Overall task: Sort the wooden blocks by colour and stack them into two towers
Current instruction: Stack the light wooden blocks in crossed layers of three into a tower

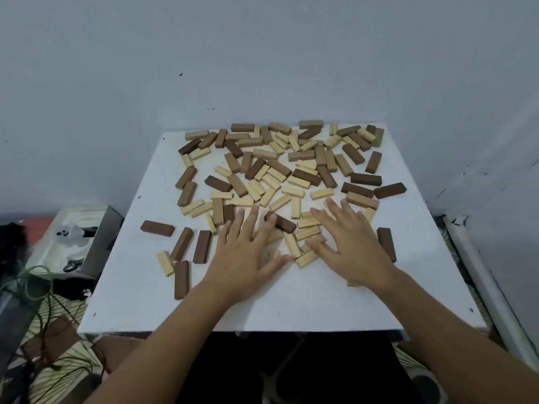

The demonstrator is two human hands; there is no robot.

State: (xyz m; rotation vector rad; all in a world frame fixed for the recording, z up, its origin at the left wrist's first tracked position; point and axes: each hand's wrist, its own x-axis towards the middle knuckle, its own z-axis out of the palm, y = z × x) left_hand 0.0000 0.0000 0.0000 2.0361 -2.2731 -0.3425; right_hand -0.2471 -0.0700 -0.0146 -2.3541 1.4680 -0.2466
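Several wooden blocks, pale (321, 193) and dark brown (218, 183), lie scattered flat over the far and middle part of a white table (291, 304). None are stacked. My left hand (243, 255) lies flat with fingers spread over blocks near the middle front, its fingertips touching a dark block (283, 223). My right hand (350, 243) is also flat and spread, resting on a cluster of pale blocks (307, 233). Neither hand grips anything. A few dark blocks (201, 246) lie apart at the front left, and one (386, 244) at the right.
The table stands in a corner of grey walls (262, 53). A grey box with clutter (78, 240) and green cords (38, 287) sit on the floor to the left. A white pipe (490, 287) runs along the right side.
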